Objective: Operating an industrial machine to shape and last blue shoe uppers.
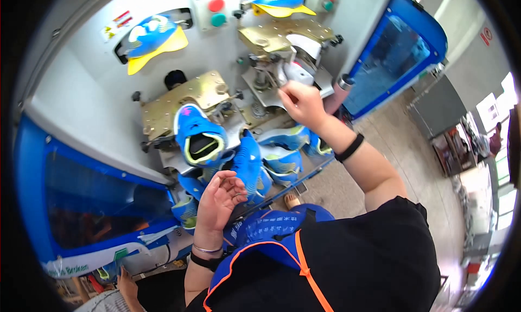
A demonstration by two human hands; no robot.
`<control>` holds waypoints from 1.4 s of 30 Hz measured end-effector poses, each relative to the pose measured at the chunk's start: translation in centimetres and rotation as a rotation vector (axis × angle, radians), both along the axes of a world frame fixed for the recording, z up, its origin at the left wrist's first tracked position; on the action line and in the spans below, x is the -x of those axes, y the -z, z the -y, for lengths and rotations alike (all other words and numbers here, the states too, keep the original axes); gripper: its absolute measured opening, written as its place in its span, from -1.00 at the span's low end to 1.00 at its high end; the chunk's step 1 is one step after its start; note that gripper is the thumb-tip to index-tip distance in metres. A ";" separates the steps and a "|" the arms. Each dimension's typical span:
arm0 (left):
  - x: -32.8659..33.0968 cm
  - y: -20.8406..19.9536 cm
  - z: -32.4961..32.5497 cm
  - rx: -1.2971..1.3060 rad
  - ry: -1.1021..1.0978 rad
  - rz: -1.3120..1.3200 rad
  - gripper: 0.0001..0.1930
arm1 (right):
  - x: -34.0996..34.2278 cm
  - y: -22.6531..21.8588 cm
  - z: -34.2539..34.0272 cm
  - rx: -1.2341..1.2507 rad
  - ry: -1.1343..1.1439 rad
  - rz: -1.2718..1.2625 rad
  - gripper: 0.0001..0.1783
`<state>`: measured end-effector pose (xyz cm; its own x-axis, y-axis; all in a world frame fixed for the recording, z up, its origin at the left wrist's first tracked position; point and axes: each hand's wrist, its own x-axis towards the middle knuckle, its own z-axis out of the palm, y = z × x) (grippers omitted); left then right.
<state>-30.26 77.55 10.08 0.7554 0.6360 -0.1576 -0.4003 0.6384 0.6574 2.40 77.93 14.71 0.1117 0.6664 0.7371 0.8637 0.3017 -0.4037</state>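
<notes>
My left hand (220, 199) is held palm up over the shoe pile, its fingers loosely bent and apart, with nothing in it. Just above it lies a blue shoe (199, 135) with a lime-lined collar, resting against the left press station. My right hand (305, 104) is curled closed in front of the right station; nothing shows in its hollow. Close beyond its knuckles sits a white shoe-shaped piece (297, 73) in that station. Below, several blue and lime shoes (283, 163) are heaped along the machine's front ledge.
Two brass-coloured plates (184, 101) carry knobs and springs. Blue uppers with yellow flaps (157, 43) hang in wall slots beside red and green buttons (217, 12). A blue-framed door (393, 57) stands at the right, near a pink bottle (339, 92). Another person's hand (127, 285) shows lower left.
</notes>
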 end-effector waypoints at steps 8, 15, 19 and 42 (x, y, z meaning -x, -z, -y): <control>-11.1 2.1 1.9 -0.134 0.348 -0.310 -0.69 | -7.2 11.0 11.7 0.347 0.101 0.162 -0.49; -22.6 2.6 6.7 -0.235 0.655 -0.438 -0.70 | -11.7 10.7 11.8 0.454 -0.113 0.236 -0.51; -27.0 4.3 9.8 -0.331 0.659 -0.613 -0.60 | -15.1 11.5 19.8 0.613 -0.122 -0.420 -0.43; -39.0 15.3 12.3 -0.885 -0.131 -1.159 -0.38 | -24.5 19.4 21.6 0.949 0.148 -0.712 -0.42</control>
<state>8.75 65.22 -5.24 0.4104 0.8988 -0.1538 0.5924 -0.1346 0.7943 26.88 56.35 -4.70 0.4174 0.8573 -0.3014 0.3565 -0.4596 -0.8135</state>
